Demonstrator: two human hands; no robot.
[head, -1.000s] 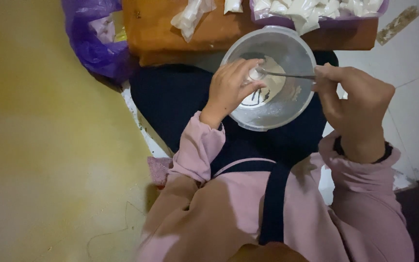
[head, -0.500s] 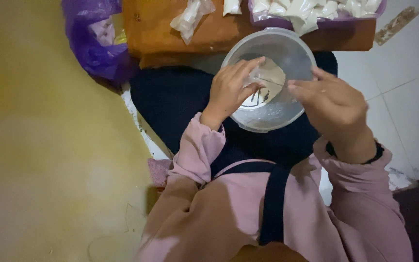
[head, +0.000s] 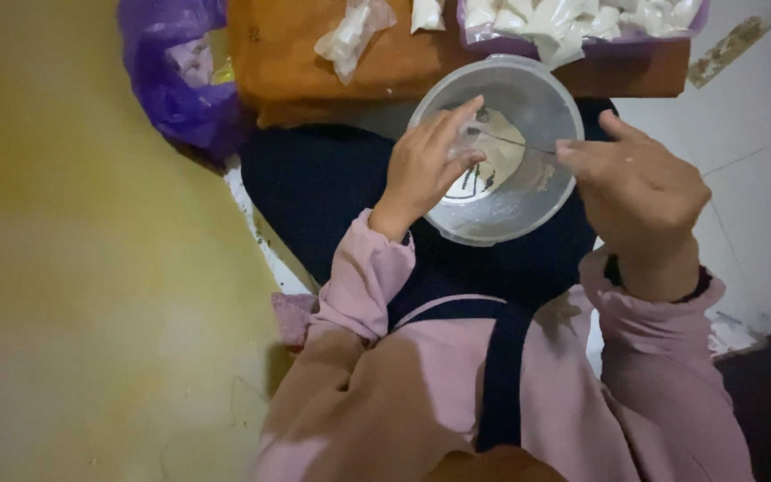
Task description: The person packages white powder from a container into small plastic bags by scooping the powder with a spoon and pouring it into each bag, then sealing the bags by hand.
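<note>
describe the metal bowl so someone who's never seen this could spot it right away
Start at the orange board across the top; just below its right half, on the person's dark lap, sits the metal bowl. The left hand reaches into it and the right hand is at its right rim. It is the only round, shiny grey thing; the neighbours are a purple bag and white packets.

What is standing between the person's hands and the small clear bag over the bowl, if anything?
Nothing visible does. The left hand already pinches the small clear bag over the metal bowl, and the right hand holds a thin strand that runs to it. The space between the hands is free.
</note>
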